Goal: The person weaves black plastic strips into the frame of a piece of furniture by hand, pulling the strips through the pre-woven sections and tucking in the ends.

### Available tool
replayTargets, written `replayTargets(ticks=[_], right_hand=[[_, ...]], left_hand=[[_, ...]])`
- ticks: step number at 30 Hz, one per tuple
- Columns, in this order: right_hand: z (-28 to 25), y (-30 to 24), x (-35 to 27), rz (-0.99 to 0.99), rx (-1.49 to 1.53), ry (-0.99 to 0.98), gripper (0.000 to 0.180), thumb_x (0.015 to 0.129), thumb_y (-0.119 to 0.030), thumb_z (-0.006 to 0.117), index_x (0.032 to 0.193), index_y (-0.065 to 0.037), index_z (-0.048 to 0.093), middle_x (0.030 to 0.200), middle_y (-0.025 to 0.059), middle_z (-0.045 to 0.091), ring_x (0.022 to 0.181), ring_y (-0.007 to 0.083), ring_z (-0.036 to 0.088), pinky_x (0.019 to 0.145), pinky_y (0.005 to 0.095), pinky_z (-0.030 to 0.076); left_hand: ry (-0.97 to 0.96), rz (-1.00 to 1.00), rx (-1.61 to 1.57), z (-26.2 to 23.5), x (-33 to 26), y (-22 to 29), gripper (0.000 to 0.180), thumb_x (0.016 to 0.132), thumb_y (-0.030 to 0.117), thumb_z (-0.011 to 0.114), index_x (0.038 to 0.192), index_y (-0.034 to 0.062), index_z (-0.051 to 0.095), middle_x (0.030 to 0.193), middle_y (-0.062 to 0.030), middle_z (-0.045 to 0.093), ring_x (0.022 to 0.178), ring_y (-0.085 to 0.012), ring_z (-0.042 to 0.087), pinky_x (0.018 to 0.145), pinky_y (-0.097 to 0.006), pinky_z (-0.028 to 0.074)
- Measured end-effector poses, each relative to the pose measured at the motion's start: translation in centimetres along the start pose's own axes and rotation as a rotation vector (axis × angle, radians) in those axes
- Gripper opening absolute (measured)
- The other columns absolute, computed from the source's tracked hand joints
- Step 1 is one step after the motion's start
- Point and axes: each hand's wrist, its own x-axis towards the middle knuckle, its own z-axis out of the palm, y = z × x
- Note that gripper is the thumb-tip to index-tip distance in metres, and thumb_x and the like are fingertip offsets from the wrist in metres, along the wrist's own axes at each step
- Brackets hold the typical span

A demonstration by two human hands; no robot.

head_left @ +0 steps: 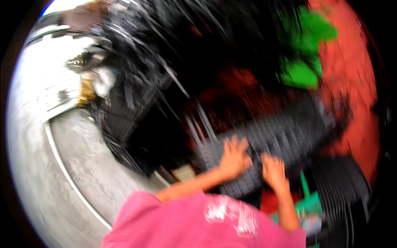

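Grid panel, dark and ribbed, long, lies slantwise under both my hands, running from my fingertips up and away to the right over a red surface. Frame is heavily motion-blurred; fine detail is not readable.

Left hand: fingers spread, palm down on the near end of the panel. Touching it, flat. No sign of a closed grasp, though blur keeps me from being sure.

Right hand: just beside the left, also on the near edge of the panel, fingers pointing away from me. Whether they curl round the edge or only press on it, I cannot tell.

Around the hands: a second dark ribbed piece just right of my right hand; a green object below it, near my right forearm. Well beyond the fingertips, green patches on the red. To the left of my left hand, a dark heap of similar grid parts, then pale concrete floor. My pink shirt fills the lower edge.

Judgement: step in hand looks like seating or shifting the panel, both hands bearing on its near end. Next move calls for a firm hold on that edge with both hands, and for keeping the long far end from swinging into the neighbouring ribbed piece.
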Motion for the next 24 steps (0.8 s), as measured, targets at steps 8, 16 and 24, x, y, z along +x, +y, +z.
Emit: replayTargets(ticks=[8, 16, 24], right_hand=[[2.3, -4.0, 2.0, 0.163, 0.082, -0.211, 0.016, 0.072, -0.021, 0.072, 0.076, -0.006, 0.067, 0.071, 0.0157, 0.065, 0.073, 0.0367, 0.063, 0.067, 0.0456, 0.048], [0.6, 0.0, -1.5, 0.11, -0.009, 0.102, 0.019, 0.084, -0.017, 0.054, 0.09, -0.006, 0.068, 0.084, 0.0188, 0.066, 0.077, 0.0399, 0.062, 0.071, 0.0509, 0.049], [1.3, -2.7, 0.5, 0.183, -0.034, 0.255, 0.012, 0.08, -0.016, 0.06, 0.071, -0.007, 0.059, 0.068, 0.0124, 0.063, 0.065, 0.0347, 0.063, 0.059, 0.0445, 0.049]], left_hand=[[-0.108, 0.095, -0.024, -1.6, -2.2, -2.7, 0.029, 0.093, 0.039, 0.046, 0.1, 0.0204, 0.067, 0.144, -0.018, 0.032, 0.132, -0.0444, 0.024, 0.103, -0.062, 0.018], [-0.095, 0.076, 0.002, -0.8, -2.3, -1.2, 0.035, 0.086, 0.039, 0.056, 0.102, 0.0106, 0.067, 0.146, -0.0175, 0.032, 0.134, -0.0455, 0.022, 0.106, -0.065, 0.017], [-0.025, 0.112, -0.021, -0.7, -1.0, -2.5, 0.026, 0.088, 0.032, 0.055, 0.102, 0.0144, 0.07, 0.141, -0.0155, 0.034, 0.132, -0.0405, 0.023, 0.107, -0.059, 0.015]])
